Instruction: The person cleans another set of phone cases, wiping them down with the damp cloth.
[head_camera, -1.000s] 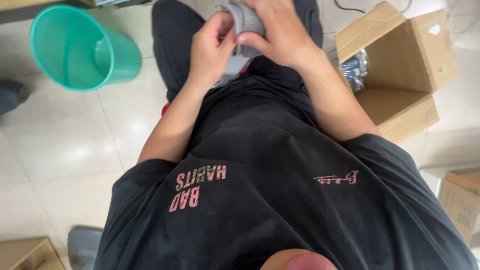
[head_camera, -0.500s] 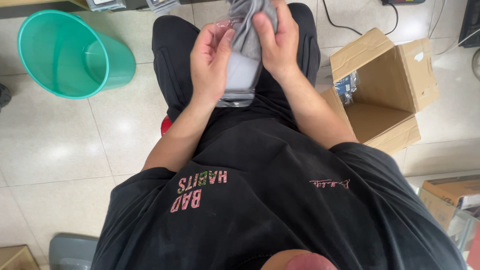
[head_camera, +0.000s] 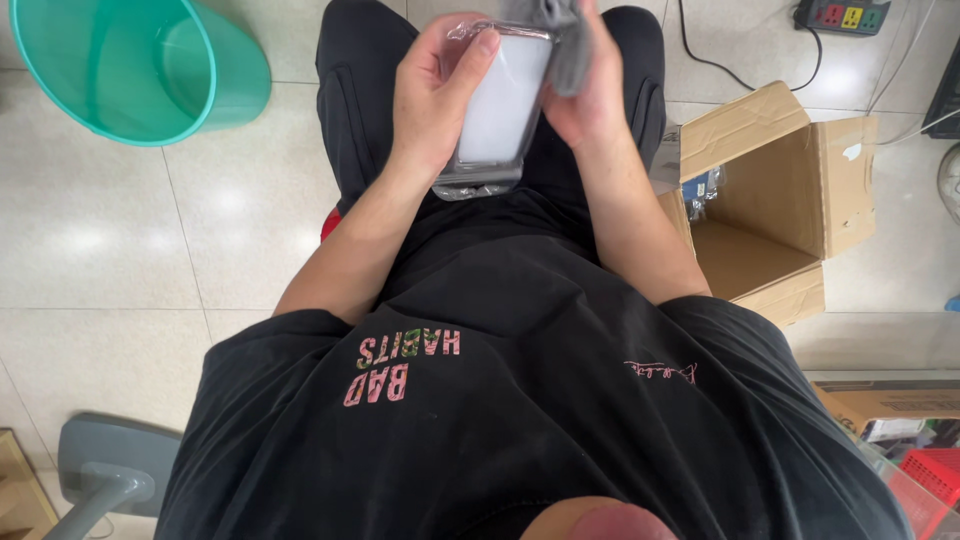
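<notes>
I sit looking down at my lap and black shirt. My left hand (head_camera: 432, 92) grips a clear plastic bag (head_camera: 497, 115) with a white card inside, thumb across its upper edge. My right hand (head_camera: 588, 100) holds a folded grey cloth item (head_camera: 562, 40) against the bag's upper right side, partly over it. Both hands are raised above my thighs, close together. The top of the grey item runs out of the frame.
A teal plastic bucket (head_camera: 120, 70) stands on the tiled floor at the upper left. An open cardboard box (head_camera: 775, 200) with packets inside sits to my right. A power strip (head_camera: 838, 16) and cables lie at the top right. A grey chair base (head_camera: 105, 470) is at the lower left.
The view has tilted down and my hands sit lower in it. The bag with the white card now shows flat in my left hand, with the grey item shifted to its upper right.
</notes>
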